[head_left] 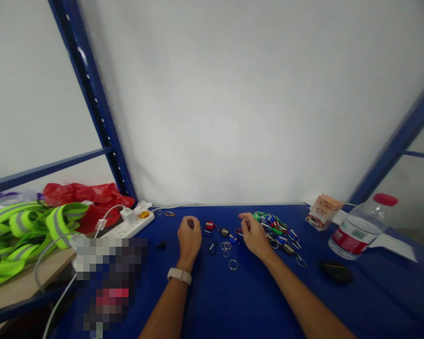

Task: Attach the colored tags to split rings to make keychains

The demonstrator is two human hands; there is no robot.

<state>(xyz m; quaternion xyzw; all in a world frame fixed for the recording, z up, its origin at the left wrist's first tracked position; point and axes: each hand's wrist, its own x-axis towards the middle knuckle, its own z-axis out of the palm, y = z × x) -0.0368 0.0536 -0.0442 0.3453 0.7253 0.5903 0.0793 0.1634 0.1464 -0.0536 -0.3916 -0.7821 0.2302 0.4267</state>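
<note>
My left hand (pixel 190 238) is curled closed above the blue table, and whatever its fingers hold is hidden. Right of it lie a red key reel (pixel 209 226), a dark key reel (pixel 224 232), a blue key reel (pixel 232 239) and a black carabiner (pixel 212 248). Several split rings (pixel 226 246) sit in a small group, with a larger key ring (pixel 232 264) nearer me. My right hand (pixel 253 234) has its index finger stretched to the left, apart from the thumb, and nothing shows between them. Beside it spreads a pile of coloured carabiners and key reels (pixel 279 230).
An orange carabiner (pixel 170 213) and a small black piece (pixel 160 245) lie at the left. A power strip (pixel 127 228) borders neon reflective straps (pixel 56 223). On the right stand a small box (pixel 324 212) and a water bottle (pixel 360 228), with a black object (pixel 336 272) nearer.
</note>
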